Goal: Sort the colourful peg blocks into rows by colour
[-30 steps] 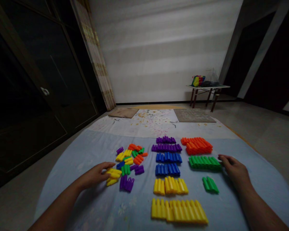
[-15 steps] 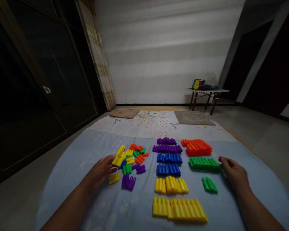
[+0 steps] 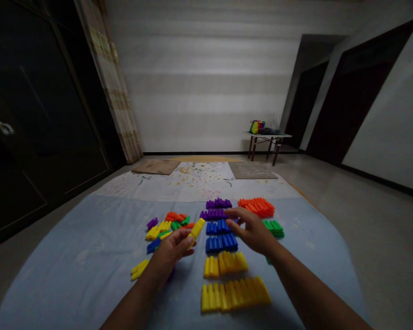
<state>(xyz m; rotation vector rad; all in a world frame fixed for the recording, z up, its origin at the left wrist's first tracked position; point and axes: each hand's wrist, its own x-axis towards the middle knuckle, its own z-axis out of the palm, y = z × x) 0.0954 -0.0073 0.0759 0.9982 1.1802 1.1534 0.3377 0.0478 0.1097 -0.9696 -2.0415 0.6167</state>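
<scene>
My left hand [image 3: 175, 247] holds a yellow piece [image 3: 197, 228] upright and tilted, between the loose pile and the rows. My right hand [image 3: 249, 227] hovers with fingers apart over the right ends of the purple row [image 3: 211, 214] and blue row [image 3: 212, 228], holding nothing. Nearer stand another blue row [image 3: 221, 243], a short yellow row [image 3: 225, 264] and a long yellow row [image 3: 234, 294]. Orange pieces [image 3: 256, 206] and green pieces [image 3: 273, 228] lie at the right; my right forearm hides part of the green. Loose yellow pieces [image 3: 139, 269] lie left of my left hand.
The loose pile holds orange [image 3: 175, 216], purple [image 3: 152, 223] and blue pieces [image 3: 153, 245]. Two flat boards, one brown [image 3: 157, 167] and one grey [image 3: 252, 170], lie at the far side of the cloth-covered table [image 3: 72, 233]. A small table [image 3: 266, 135] stands beyond.
My left hand has moved right and lifted a yellow piece between the pile and rows. My right hand has moved left from the green pieces to above the rows. The view has turned right.
</scene>
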